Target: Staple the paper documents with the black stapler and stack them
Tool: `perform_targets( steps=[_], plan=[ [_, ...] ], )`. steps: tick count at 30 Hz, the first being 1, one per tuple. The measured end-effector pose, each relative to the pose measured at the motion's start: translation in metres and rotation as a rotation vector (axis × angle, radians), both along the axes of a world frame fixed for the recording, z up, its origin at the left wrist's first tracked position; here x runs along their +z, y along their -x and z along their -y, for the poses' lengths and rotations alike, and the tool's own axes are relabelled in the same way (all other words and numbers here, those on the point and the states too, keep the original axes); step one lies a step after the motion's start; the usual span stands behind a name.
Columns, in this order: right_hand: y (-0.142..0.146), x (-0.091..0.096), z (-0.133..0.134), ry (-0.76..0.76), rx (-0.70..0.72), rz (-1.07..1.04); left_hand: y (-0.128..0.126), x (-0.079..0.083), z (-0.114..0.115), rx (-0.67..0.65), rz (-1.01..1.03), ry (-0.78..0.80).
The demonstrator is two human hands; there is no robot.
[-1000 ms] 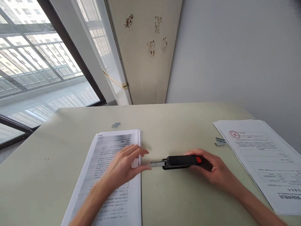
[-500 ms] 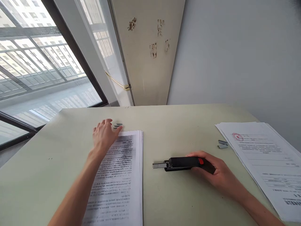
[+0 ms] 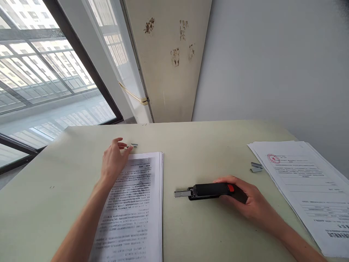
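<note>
My right hand (image 3: pixel 244 199) grips the back end of a black stapler (image 3: pixel 209 190) with a red tab, which lies on the pale green table (image 3: pixel 191 145); its metal staple tray sticks out to the left. My left hand (image 3: pixel 113 160) reaches past the top corner of a stapled stack of printed pages (image 3: pixel 133 203). Its fingertips pinch at small grey strips of staples (image 3: pixel 131 146) on the table. One strip seems held between thumb and finger.
A second pile of printed sheets (image 3: pixel 308 185) with a red stamp lies at the right edge. Two more staple strips (image 3: pixel 255 167) sit just left of that pile. A window and a stained wall panel stand behind the table.
My left hand left the stapler's tray, crossed the page stack to the far left, and closed its fingers on the staple strips. My right hand stayed on the stapler.
</note>
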State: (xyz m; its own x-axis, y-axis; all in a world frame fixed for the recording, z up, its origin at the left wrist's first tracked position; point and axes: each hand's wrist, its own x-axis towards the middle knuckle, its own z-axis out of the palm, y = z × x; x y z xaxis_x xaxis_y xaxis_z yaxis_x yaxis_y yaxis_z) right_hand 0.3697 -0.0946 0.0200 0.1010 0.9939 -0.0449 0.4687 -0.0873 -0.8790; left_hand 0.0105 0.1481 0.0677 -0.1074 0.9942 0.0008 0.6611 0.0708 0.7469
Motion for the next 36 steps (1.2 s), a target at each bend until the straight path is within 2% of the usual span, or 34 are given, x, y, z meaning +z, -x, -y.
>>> perform_targets(
  steps=[3,7,10,12,14,17,22,30,33,36],
  plan=[
    [0.003,0.000,0.001,0.002,-0.018,-0.015,-0.003,0.008,0.012,-0.045,0.306,0.091],
    [0.005,-0.001,0.001,-0.001,-0.032,-0.015,-0.019,0.016,0.043,-0.127,0.651,0.258],
    [0.004,0.001,0.000,-0.021,-0.041,0.003,-0.029,0.016,0.070,-0.054,1.023,0.482],
    [0.002,0.002,0.000,-0.014,-0.017,0.008,-0.029,0.014,0.086,-0.019,1.144,0.580],
    [0.000,0.003,0.000,0.007,0.015,0.005,-0.023,0.010,0.099,-0.030,1.086,0.609],
    [-0.002,0.003,0.000,0.027,0.034,0.007,-0.010,0.003,0.114,-0.062,0.893,0.603],
    [0.002,-0.001,0.002,0.011,-0.009,0.002,0.007,-0.007,0.133,-0.211,0.618,0.388],
    [-0.001,0.000,0.000,0.012,0.027,0.018,0.017,-0.009,0.147,-0.283,0.386,0.242],
    [-0.004,0.000,0.000,0.012,0.030,0.042,0.027,-0.010,0.150,-0.327,0.186,0.105],
    [-0.005,0.000,-0.001,0.018,0.059,0.059,0.044,-0.013,0.153,-0.425,-0.056,-0.037]
  ],
)
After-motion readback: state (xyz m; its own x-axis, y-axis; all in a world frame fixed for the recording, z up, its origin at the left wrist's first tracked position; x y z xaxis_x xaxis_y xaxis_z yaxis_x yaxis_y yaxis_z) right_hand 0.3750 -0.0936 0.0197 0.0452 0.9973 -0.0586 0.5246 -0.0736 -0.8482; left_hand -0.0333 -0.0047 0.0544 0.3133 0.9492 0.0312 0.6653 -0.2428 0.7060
